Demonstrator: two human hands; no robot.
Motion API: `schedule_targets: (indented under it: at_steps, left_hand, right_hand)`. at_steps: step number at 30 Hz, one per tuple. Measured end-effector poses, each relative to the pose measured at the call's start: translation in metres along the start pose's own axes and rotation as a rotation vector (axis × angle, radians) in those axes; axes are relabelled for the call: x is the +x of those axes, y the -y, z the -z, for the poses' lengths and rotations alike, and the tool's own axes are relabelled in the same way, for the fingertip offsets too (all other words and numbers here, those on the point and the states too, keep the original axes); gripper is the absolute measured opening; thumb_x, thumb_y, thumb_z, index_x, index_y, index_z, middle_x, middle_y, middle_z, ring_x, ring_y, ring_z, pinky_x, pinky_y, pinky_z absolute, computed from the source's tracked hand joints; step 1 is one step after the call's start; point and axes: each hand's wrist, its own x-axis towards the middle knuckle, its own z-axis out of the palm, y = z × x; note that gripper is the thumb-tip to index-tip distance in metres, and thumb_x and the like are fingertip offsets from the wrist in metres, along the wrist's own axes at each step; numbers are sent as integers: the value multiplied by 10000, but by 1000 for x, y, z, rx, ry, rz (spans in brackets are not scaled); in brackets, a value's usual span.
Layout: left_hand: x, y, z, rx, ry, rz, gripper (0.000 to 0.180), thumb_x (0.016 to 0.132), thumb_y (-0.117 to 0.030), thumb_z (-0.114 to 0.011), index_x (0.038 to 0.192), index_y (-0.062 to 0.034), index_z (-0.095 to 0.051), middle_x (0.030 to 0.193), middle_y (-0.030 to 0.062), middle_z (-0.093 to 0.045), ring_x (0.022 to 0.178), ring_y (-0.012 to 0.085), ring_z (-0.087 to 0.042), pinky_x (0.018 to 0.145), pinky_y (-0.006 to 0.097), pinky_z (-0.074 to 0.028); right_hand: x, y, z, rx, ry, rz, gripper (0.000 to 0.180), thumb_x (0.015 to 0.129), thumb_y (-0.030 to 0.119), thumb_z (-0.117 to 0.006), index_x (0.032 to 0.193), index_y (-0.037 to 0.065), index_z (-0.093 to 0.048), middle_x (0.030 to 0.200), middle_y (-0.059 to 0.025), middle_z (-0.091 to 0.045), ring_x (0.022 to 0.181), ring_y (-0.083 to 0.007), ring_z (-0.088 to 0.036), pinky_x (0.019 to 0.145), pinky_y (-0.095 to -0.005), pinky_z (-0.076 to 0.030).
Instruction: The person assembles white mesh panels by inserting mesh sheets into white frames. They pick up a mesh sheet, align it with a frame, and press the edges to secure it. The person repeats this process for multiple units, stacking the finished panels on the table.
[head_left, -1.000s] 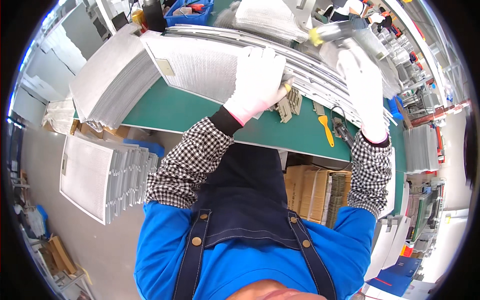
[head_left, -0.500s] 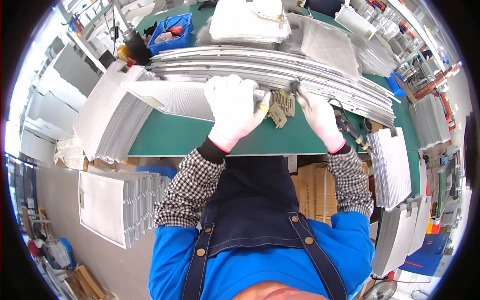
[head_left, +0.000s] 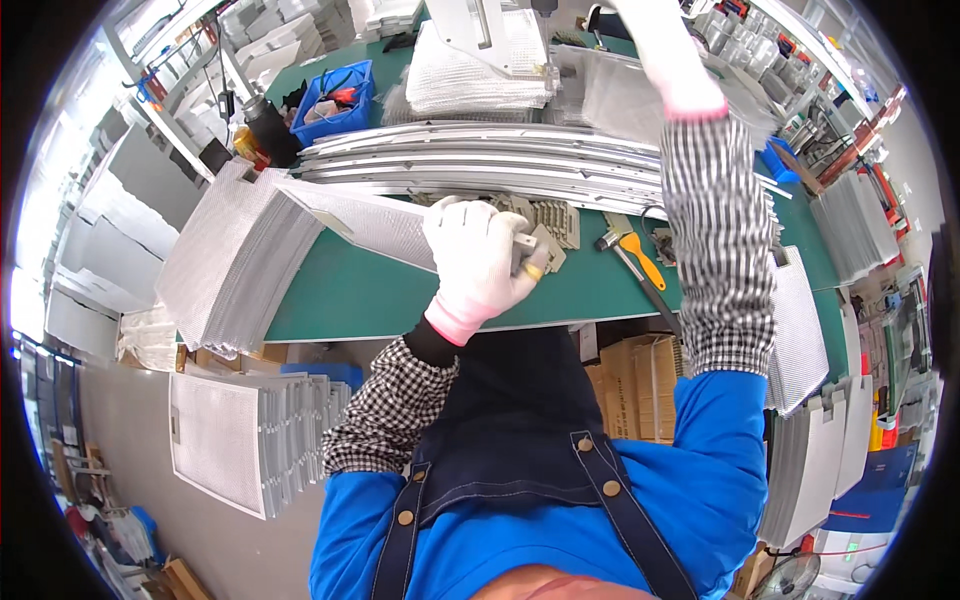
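White-gloved L hand (head_left: 482,262) is curled at nr R end of framed mesh panel (head_left: 375,228), which is gripped there; a small grey pc, kind unclear, is also pinched at thumb. Panel is angled across worktop (head_left: 350,300), its far L end by tall panel stack (head_left: 232,255). R hand (head_left: 668,50), also gloved, is extended to top edge of view, well apart from L; fingers are cut off, so whether anything is grasped can't be told. Beige brackets (head_left: 557,222) are heaped just beyond L hand, approx. alongside its thumb. Hammer (head_left: 642,280) is laid R of these, head twd brackets, w/ yellow-handled scraper (head_left: 646,264) just beside it. Long metal strips (head_left: 450,160) are bundled crosswise behind panel; behind them mesh sheets (head_left: 470,85) are piled, w/ blue bin (head_left: 335,122) to L. Add'l framed panels (head_left: 218,440) are stood below worktop level, L side.
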Motion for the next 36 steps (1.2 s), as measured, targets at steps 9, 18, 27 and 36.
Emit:
schedule_targets:
  at_steps: [9,18,27,36]
  left_hand:
    - [13,7,0,34,0,175,332,754,-328,-811,1015,-159,-696,971,65,-580,1032,319,-528,1111,604,-277]
    - [9,8,-7,-11,-43,160,290,755,-327,-801,1016,-202,-781,1051,114,-641,1093,358,-509,1053,549,-289]
    - [-5,8,-20,-36,-31,240,266,775,-360,-803,1001,-221,-796,1086,46,-661,1126,330,-538,1034,550,-329]
    - [-4,14,-16,-155,134,254,189,688,-298,-791,856,-222,-752,911,55,-558,995,307,-521,1114,610,-265]
  right_hand:
    - [34,73,-58,439,145,-160,220,946,238,-650,1080,66,-618,844,-6,-634,738,-128,-622,642,-290,-526]
    - [-15,126,-74,220,69,-51,253,987,255,-599,1053,22,-672,834,14,-593,737,-80,-547,662,-234,-422]
    - [-22,107,-77,-151,119,398,233,955,169,-611,1089,-19,-641,933,-76,-623,815,-159,-582,722,-299,-451]
    - [-42,84,-85,-193,188,452,275,949,182,-624,1144,-12,-632,1046,-88,-649,908,-169,-619,805,-306,-486]
